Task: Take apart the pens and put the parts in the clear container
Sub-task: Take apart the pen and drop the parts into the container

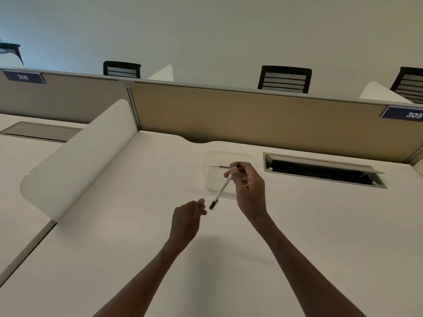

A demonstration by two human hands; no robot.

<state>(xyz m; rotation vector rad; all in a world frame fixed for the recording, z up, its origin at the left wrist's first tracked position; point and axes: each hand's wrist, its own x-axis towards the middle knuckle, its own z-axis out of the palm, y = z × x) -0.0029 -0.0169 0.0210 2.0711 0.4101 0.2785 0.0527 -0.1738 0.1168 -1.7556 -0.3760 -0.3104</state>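
Note:
My right hand [248, 191] pinches the upper end of a white pen [221, 191] whose dark tip points down and to the left. The pen hangs in the air over the near edge of the clear container [209, 161], which stands on the white desk. A thin dark pen part [224, 167] lies inside the container by its far wall. My left hand [187, 217] hovers just left of the pen's dark tip, fingers loosely curled, a small gap away; I see nothing in it.
An open cable tray slot [320, 171] is cut into the desk right of the container. A curved white side divider [75, 161] stands on the left. A tan partition [251, 110] closes the back of the desk, with chairs behind it.

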